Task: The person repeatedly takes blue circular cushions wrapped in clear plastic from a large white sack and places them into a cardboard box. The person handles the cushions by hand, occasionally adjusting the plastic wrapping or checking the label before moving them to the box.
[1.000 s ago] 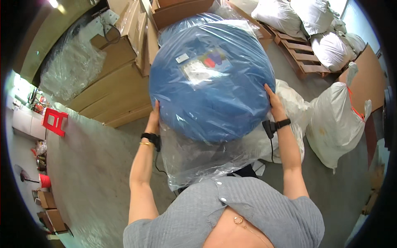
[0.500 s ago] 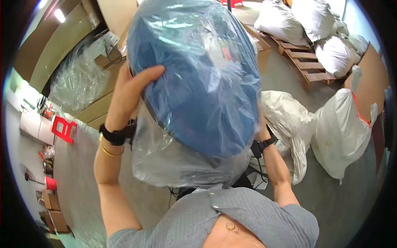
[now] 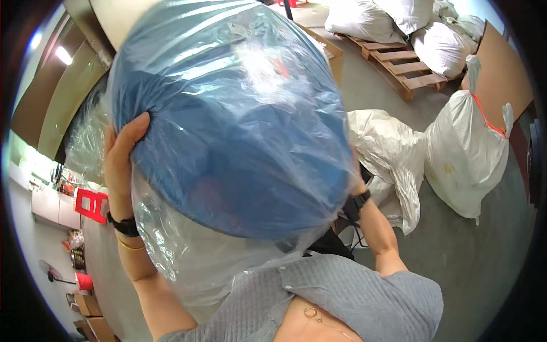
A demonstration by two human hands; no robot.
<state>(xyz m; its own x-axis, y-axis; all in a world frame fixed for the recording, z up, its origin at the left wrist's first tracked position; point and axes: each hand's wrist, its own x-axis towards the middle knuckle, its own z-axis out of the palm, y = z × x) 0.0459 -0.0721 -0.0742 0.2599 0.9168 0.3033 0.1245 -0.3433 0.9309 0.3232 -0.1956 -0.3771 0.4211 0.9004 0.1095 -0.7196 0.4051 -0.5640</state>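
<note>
left hand (image 3: 122, 165) grips the rim of the blue round object (image 3: 228, 131) wrapped in a clear plastic bag (image 3: 188, 251); right hand is hidden behind it, grip cannot be told.

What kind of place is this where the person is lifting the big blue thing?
Probably a warehouse or storeroom. Big white sacks stand on a bare concrete floor, more are piled on a wooden pallet, and both hands, left hand, lift a large blue round item in a clear plastic bag.
</note>
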